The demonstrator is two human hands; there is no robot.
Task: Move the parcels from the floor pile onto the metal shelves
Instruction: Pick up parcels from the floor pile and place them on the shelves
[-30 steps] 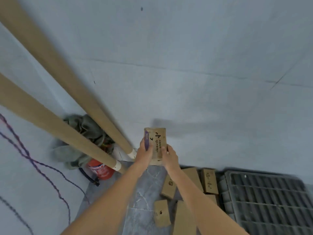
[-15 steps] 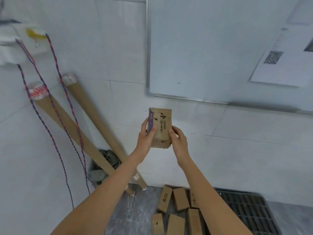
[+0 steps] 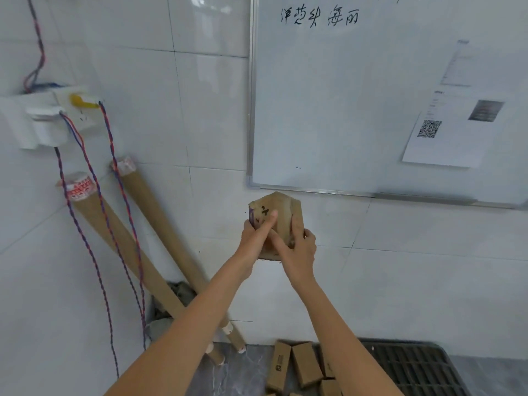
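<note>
I hold a small brown cardboard parcel (image 3: 281, 215) with black markings up in front of the tiled wall, at chest height. My left hand (image 3: 257, 231) grips its left side, thumb laid across the front face. On the lower right side, my right hand (image 3: 297, 248) grips the parcel with fingers curled round its edge. Several more brown parcels (image 3: 303, 364) lie in a pile on the grey floor below my arms. No metal shelves are in view.
A whiteboard (image 3: 385, 95) with writing and taped sheets hangs at the right. Two long cardboard tubes (image 3: 160, 224) lean in the left corner, beside a wall socket (image 3: 57, 118) with twisted red-blue wires. A black plastic pallet (image 3: 414, 367) lies at bottom right.
My view has tilted up from the floor to the wall and whiteboard. Both hands kept hold of the parcel and turned it, and the pile dropped to the bottom of the view.
</note>
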